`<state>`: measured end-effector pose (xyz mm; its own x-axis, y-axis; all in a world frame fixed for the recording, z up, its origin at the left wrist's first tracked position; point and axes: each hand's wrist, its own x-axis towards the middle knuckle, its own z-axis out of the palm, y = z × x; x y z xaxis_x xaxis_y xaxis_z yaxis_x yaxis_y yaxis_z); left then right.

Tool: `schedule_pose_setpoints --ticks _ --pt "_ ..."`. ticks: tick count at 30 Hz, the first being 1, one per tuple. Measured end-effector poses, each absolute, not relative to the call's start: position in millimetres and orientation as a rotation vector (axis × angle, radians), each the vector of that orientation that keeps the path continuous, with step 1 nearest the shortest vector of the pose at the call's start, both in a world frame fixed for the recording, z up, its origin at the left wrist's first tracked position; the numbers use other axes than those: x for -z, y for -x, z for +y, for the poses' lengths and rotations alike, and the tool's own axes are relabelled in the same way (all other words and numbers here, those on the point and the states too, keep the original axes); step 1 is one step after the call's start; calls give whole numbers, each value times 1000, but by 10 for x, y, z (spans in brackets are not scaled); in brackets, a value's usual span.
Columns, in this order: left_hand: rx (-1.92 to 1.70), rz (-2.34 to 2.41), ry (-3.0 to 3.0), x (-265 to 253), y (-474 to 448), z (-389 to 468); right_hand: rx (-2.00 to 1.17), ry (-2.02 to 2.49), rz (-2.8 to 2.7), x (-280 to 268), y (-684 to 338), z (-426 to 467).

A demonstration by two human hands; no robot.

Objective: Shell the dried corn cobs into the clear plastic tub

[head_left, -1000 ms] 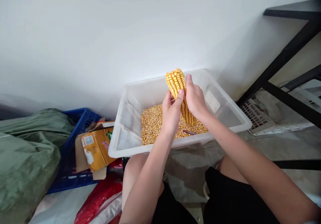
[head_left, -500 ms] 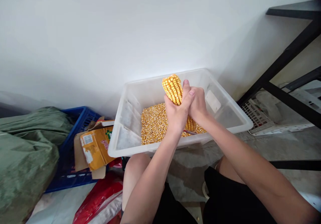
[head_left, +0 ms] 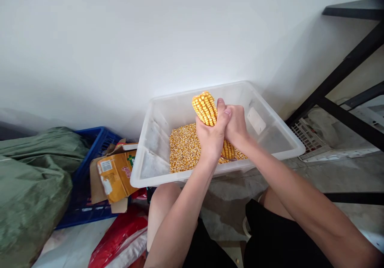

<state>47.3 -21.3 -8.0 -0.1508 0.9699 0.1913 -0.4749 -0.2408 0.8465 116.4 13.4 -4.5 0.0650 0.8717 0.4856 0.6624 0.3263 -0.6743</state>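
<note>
My left hand (head_left: pixel 211 136) is closed round a corn cob (head_left: pixel 205 109), whose broad top end, thick with yellow kernels, points up and to the left. Pressed against it from the right, my right hand (head_left: pixel 236 125) is closed too, its fingers wrapped round the cob and mostly hidden. Both thumbs lie close together beside the cob. Below the hands, a second corn cob (head_left: pixel 228 151) shows partly behind my wrists. Loose corn kernels (head_left: pixel 183 148) cover the bottom of the whitish plastic bin (head_left: pixel 141 156) under my hands.
Left of the bin stands a blue crate (head_left: pixel 90 216) with a green cloth (head_left: pixel 36 180) and a torn yellow carton (head_left: pixel 118 176). A red bag (head_left: pixel 120 236) lies on the floor. To the right are a black metal frame (head_left: pixel 333 76) and a white basket (head_left: pixel 312 140).
The cob and both hands have dipped slightly, with the cob's top end tilting a little further left. My grip looks the same.
</note>
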Motion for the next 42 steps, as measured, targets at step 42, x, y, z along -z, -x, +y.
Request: schedule_pose_setpoints --ticks 42 --pt "-1513 840 -579 101 -356 -108 -550 1278 -1430 131 -1219 230"
